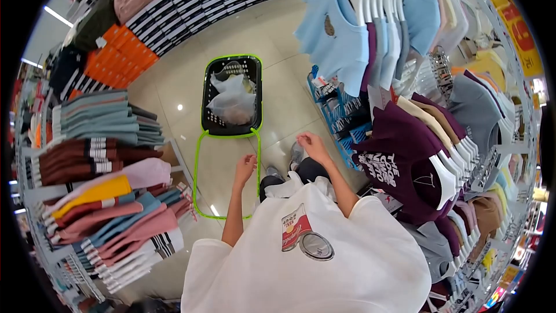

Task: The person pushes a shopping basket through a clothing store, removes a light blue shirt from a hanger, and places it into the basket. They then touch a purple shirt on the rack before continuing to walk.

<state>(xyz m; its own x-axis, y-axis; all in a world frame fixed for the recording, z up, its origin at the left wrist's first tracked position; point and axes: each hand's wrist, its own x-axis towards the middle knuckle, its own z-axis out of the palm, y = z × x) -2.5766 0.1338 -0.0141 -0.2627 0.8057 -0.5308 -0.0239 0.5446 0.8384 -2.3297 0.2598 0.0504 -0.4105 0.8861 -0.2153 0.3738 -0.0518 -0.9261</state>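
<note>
Ahead of both hands (pixel 246 166), slightly left, lies the black basket (pixel 229 131).

Beyond the left grip (pixel 245 169), the shopping basket (pixel 217 123) is perforated plastic with a matt inside; its handle (pixel 196 174), reaching past that grip, is smooth plastic. The bags (pixel 231 101) in it are thin, translucent, crinkled plastic. Below both grips, the floor tiles (pixel 179 87) are smooth and glossy. To the right of the right grip (pixel 311 146), matt cloth T-shirts (pixel 399 133) hang on smooth plastic hangers (pixel 445 182).
</note>
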